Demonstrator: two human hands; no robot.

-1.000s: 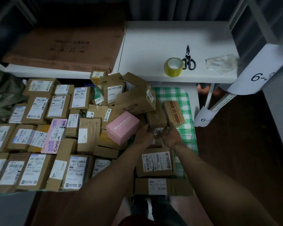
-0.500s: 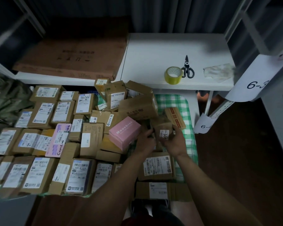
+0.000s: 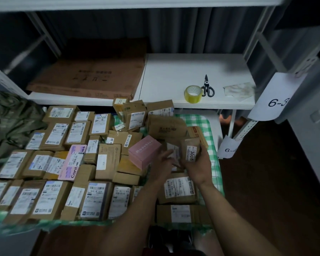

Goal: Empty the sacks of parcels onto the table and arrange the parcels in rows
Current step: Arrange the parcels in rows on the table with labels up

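The small kraft parcel in the right hand, gripped by its sides above the worktop's right edge, looks light and stiff, its "3006" label slick, while the left hand touches a paler packet beside the pink box.

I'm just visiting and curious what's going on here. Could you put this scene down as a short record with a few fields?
Setting: table with a green checked cloth, white shelf behind it
Parcels: cardboard boxes in rows at left, loose heap toward the right
Right hand: holds a small brown parcel labelled 3006
Left hand: on another small parcel, grip unclear, beside a pink box
On shelf: yellow tape roll, black scissors, flat cardboard
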